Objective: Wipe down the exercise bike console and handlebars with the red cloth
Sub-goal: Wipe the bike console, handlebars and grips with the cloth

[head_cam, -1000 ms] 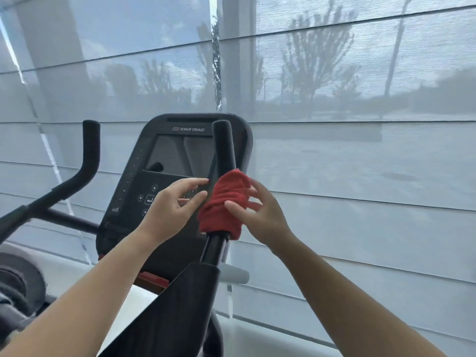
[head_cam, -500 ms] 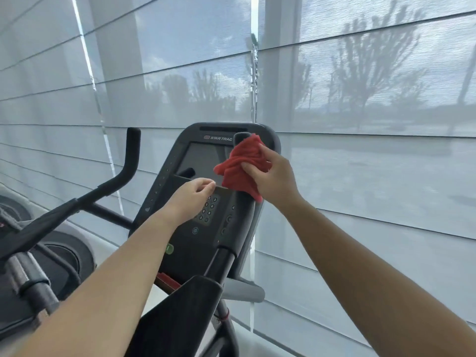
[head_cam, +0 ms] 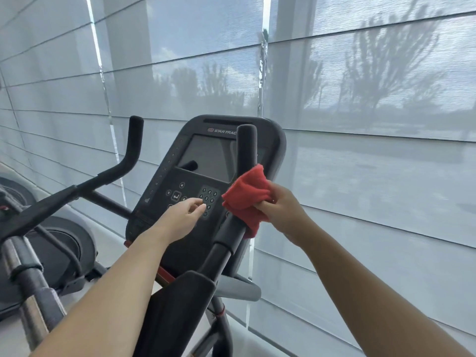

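- the red cloth (head_cam: 247, 199) was bunched into a wad and lay against the right handlebar (head_cam: 246, 150). it sat on the grip section, below the rounded tip, and a tail of cloth hung down beside the bar.
- the right hand (head_cam: 280, 210) gripped the cloth from the outer side, fingers curled into the wad and pressing it onto the bar.
- the left hand (head_cam: 180, 217) held nothing. its fingers were loosely bent, with the thumb close to the forefinger, just in front of the keypad (head_cam: 208, 199). contact with the keys could not be confirmed.
- the console (head_cam: 275, 150) stood directly behind the right handlebar, its screen (head_cam: 206, 155) dark.
- the left handlebar (head_cam: 131, 155) stood well apart to the left, with no hand or cloth on it.
- step in hand, as judged: wiping of the right handlebar grip, with the cloth at about mid-length of the upright.
- next move, as judged: it called for the cloth to be wrapped further round the bar and drawn along its length under steady pressure, with the hanging tail gathered in so the wad did not slip.
- whether the console face and the left handlebar had been wiped could not be told. the keypad would call for light pressure to avoid key presses.
- a translucent window shade (head_cam: 360, 176) filled the background, and a second machine (head_cam: 51, 248) stood at the lower left.
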`<state>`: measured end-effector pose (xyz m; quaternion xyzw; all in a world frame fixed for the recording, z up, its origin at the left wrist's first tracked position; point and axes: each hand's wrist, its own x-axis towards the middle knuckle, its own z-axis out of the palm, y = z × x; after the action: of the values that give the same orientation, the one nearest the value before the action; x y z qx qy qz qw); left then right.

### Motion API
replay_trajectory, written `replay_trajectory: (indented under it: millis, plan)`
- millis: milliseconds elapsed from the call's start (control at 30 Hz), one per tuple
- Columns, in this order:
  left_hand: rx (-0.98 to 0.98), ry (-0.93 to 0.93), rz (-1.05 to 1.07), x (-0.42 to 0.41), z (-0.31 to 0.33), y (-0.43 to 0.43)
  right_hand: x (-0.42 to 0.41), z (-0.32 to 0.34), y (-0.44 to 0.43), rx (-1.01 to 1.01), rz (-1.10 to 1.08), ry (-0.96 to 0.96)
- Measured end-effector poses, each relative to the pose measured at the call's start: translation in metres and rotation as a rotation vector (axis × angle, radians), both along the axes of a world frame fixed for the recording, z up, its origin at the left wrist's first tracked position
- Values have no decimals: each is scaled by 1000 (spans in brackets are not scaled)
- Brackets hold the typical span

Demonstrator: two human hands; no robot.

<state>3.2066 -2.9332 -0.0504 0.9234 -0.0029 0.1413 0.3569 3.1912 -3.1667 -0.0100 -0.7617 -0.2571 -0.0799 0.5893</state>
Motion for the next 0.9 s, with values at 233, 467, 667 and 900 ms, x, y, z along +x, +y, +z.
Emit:
replay_trajectory:
  millis: [233, 467, 667, 900]
  plan:
    - [-9, -27, -16, -3, 2, 2, 4, 54, 20, 159, 7, -21]
    - [-34, -39, -48, -1, 2, 0, 23, 45, 41, 54, -159, -276]
    - [-34, -69, -101, 1, 8, -12, 19, 0, 45, 8, -232, -285]
    - [-31, -78, -118, -3, 10, -10, 28, 25, 44, 5, -219, -306]
